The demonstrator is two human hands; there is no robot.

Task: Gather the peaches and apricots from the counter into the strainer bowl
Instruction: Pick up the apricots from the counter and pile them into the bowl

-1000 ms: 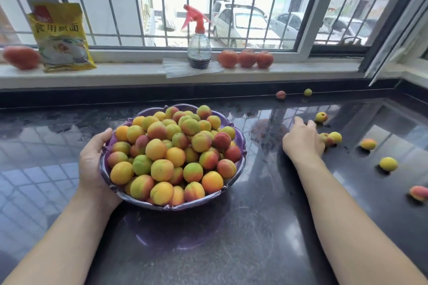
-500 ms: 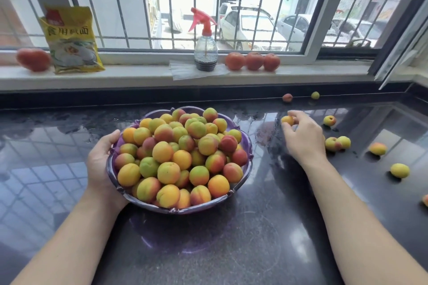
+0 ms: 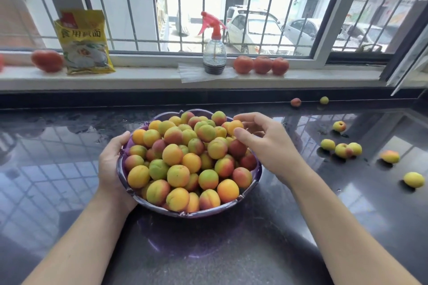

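The apricot (image 3: 235, 127) sits pinched between thumb and fingers of the right hand (image 3: 269, 146), just over the far right edge of the heaped strainer bowl (image 3: 129, 190). The left hand (image 3: 111, 164) grips the bowl's left rim. Loose fruit (image 3: 342, 149) lies farther right of the right hand; the bowl's holes are hidden.

Chinese characters "食用碱面" on the yellow packet (image 3: 84, 41) on the windowsill (image 3: 148, 76)
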